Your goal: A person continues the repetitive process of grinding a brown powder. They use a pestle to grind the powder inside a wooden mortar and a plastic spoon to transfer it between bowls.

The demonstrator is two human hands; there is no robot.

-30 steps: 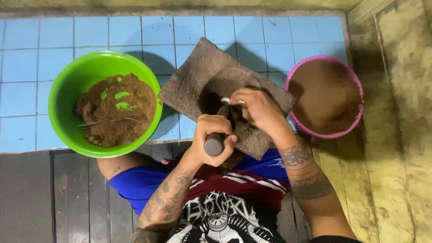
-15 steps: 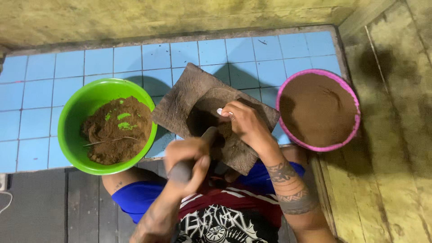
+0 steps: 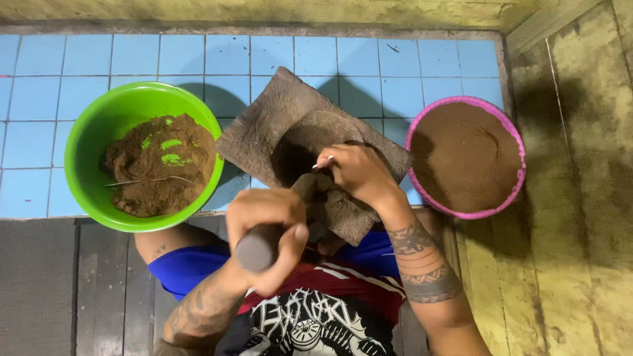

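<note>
- Left hand (image 3: 267,231) closed round a dark pestle handle (image 3: 256,248); right hand (image 3: 356,173) pinched on a small pale tool (image 3: 323,162) over the grinding slab (image 3: 310,148).
- Step judged: grinding brown powder between green bowl (image 3: 89,138) and pink bowl (image 3: 511,132).
- Next stroke needs steady downward pressure.

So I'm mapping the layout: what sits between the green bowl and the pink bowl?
In the head view, a dark grinding stone slab on blue tiles, with both hands working over it.

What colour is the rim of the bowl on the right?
Pink; the bowl holds brown powder. Clear in the head view.
</note>
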